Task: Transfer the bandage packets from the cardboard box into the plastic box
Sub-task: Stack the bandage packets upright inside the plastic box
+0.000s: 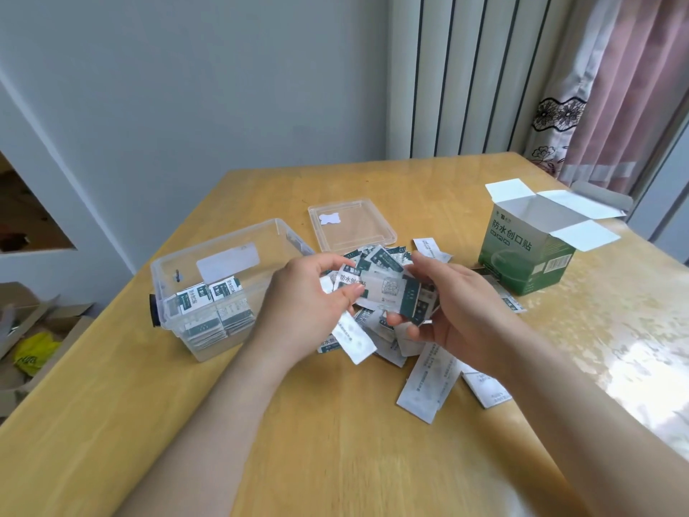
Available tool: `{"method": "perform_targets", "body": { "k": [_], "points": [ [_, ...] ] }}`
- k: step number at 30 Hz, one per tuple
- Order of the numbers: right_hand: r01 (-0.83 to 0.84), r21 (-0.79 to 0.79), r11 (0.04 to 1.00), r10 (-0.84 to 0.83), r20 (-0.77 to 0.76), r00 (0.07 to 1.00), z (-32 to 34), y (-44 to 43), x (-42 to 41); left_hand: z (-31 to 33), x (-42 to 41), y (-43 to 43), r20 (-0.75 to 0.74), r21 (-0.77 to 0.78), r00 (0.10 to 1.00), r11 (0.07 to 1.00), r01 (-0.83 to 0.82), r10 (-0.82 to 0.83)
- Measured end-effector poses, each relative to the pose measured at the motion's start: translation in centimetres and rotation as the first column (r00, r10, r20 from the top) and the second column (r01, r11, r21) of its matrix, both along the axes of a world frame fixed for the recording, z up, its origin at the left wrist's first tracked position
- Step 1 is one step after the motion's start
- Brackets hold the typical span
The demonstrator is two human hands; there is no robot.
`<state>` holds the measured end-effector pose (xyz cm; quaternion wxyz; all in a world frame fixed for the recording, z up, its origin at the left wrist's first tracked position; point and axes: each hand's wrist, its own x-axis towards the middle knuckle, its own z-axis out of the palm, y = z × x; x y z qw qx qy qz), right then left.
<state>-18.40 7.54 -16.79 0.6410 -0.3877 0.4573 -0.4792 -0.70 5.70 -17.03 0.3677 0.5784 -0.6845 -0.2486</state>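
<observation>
Squaring up a bundle of bandage packets [384,292] is the step in hand, as judged. The left hand [309,304] and right hand [455,311] are both gripping that bundle, fingers [335,261] curled round its ends, holding it clear of the worktop [335,442]. Loose packets [423,378] are lying heaped directly beneath the fingers and spreading to their near right. The plastic box [231,236] is standing just left of the left fingers, lid off, with rows of packets on edge inside. The cardboard box [522,255] is sitting well right of the right fingers, flaps open; its inside is not visible. The clear lid [350,225] is lying beyond the fingers. Next move, as judged: carrying the bundle leftward over the box rim and lowering it upright beside the stored rows, with the packets aligned so none are slipping out.
</observation>
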Motion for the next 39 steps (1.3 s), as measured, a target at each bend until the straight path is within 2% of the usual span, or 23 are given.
{"method": "perform_targets", "body": {
  "k": [2,4,6,9,11,14,18,22,25,28,29,31,33,34,36,38,39],
  "points": [
    [-0.130,-0.049,0.990,0.123,-0.124,0.985,-0.3,0.1,0.0,0.0,-0.1,0.1,0.084,-0.018,0.996,1.000,-0.019,0.020],
    [-0.199,-0.081,0.977,0.178,-0.213,0.961,-0.7,0.1,0.1,0.1,-0.3,0.3,0.120,-0.031,0.992,0.999,-0.029,0.033],
    [-0.164,-0.084,0.983,0.143,-0.216,0.966,-1.0,-0.2,0.0,0.3,-0.3,0.5,0.100,-0.091,0.994,0.995,-0.033,0.043],
    [-0.071,-0.051,0.996,0.061,-0.173,0.983,-1.0,-0.5,-0.2,0.3,0.2,0.3,-0.011,-0.273,1.000,0.961,-0.030,0.028],
    [-0.048,-0.017,0.999,0.046,-0.141,0.989,-1.1,-0.6,-0.3,0.3,0.6,0.1,-0.036,-0.319,0.999,0.947,-0.035,0.024],
    [-0.044,0.036,0.998,0.047,-0.104,0.993,-1.0,-0.6,-0.1,0.6,0.6,0.0,-0.146,-0.295,0.989,0.955,-0.018,-0.026],
    [-0.098,0.085,0.992,0.103,-0.055,0.993,-0.7,-0.5,-0.4,1.0,0.5,0.4,-0.286,-0.346,0.938,0.934,0.091,-0.197],
    [-0.179,0.110,0.978,0.183,-0.035,0.982,-0.1,-0.5,-1.1,0.3,0.1,0.5,-0.268,-0.263,0.923,0.942,0.207,-0.277],
    [-0.270,0.086,0.959,0.273,-0.030,0.961,0.2,-0.2,-1.5,-0.4,0.0,0.0,-0.165,-0.195,0.943,0.947,0.255,-0.288],
    [-0.377,-0.007,0.926,0.372,-0.144,0.917,-0.1,0.0,-1.6,-1.0,-0.1,-0.5,-0.140,-0.176,0.938,0.940,0.291,-0.317],
    [-0.346,-0.040,0.937,0.331,-0.207,0.920,-0.2,-0.2,-1.7,-1.1,-0.3,-0.5,-0.144,-0.218,0.947,0.943,0.253,-0.288],
    [-0.157,-0.137,0.978,0.095,-0.379,0.920,-0.3,-0.7,-2.3,-1.3,-0.8,-0.1,-0.130,-0.314,0.969,0.936,0.161,-0.210],
    [0.037,-0.232,0.972,-0.148,-0.481,0.864,-0.4,-1.2,-3.0,-1.3,-1.7,1.0,0.023,-0.290,0.981,0.937,0.193,-0.195],
    [0.093,-0.255,0.963,-0.211,-0.489,0.847,-0.5,-1.4,-3.3,-1.3,-2.6,1.7,0.188,-0.218,0.956,0.940,0.264,-0.225],
    [0.134,-0.266,0.955,-0.253,-0.489,0.835,-0.6,-1.6,-3.4,-2.0,-4.3,3.0,0.520,-0.010,0.790,0.923,0.385,-0.324],
    [0.137,-0.257,0.957,-0.255,-0.516,0.818,-0.7,-1.6,-3.1,-3.0,-5.7,3.7,0.663,0.113,0.650,0.908,0.403,-0.370],
    [0.135,-0.252,0.958,-0.254,-0.531,0.808,-0.7,-1.6,-3.0,-3.4,-6.0,3.8,0.679,0.115,0.638,0.911,0.397,-0.364]
  ]
}}
